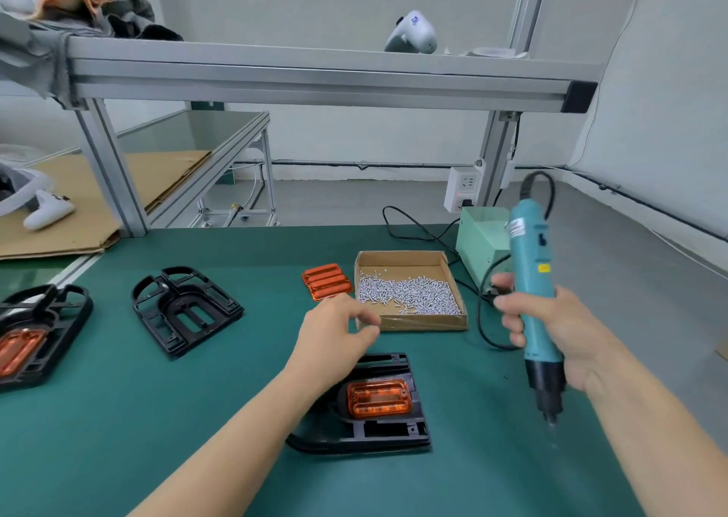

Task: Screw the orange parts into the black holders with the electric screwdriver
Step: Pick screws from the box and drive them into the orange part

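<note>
Right hand [551, 327] has its grip wrapped round the teal electric screwdriver [533, 300], held nearly upright above the right part of the green bench [157, 418], bit pointing down and blurred, clear of the surface. Left hand [335, 329] hovers just before the near left corner of the cardboard box of screws [409, 292]; its fingers are curled with thumb and fingertips drawn close, and whether they pinch a screw cannot be told. Directly below the left forearm lies a black holder [378, 426] with an orange part [379, 397] seated in it. Spare orange parts [327, 281] are stacked just beside the box's left wall. An unfilled black holder [185, 311] sits well apart to the left; a further holder with orange insert [31, 339] is cut by the left frame edge. Open bench surface lies between the holders and along the near edge. A pale green power unit [480, 241] stands behind the box near the far edge.
</note>
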Demonstrator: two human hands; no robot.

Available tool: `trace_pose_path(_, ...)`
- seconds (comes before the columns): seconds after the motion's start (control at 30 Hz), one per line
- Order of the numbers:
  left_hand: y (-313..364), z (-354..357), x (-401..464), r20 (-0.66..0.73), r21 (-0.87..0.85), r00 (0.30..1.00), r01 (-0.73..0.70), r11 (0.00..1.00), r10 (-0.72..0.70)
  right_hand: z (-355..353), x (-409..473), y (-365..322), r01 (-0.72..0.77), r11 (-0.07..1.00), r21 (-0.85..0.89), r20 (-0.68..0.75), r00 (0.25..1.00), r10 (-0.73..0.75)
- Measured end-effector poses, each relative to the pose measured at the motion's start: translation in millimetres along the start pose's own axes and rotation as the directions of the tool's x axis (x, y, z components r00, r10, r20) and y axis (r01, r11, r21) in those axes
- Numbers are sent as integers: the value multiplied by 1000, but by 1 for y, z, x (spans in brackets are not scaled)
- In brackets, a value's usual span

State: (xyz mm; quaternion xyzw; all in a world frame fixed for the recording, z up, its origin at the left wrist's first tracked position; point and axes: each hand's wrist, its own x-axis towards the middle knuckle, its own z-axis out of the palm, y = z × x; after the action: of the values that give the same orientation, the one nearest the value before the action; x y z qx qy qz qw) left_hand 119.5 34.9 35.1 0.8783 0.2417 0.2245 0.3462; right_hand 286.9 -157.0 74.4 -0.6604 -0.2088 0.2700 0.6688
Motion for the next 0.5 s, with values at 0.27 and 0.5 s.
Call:
trace_pose_path(0.27,11,37,66,167,21,983,78,997,-80,29,22,2,290,738,609,-193,957,-216)
trace_pose_path(0.5,20,64,97,310,25,943,121,992,-122,46,28,32,339,626,702,-288,940,-186)
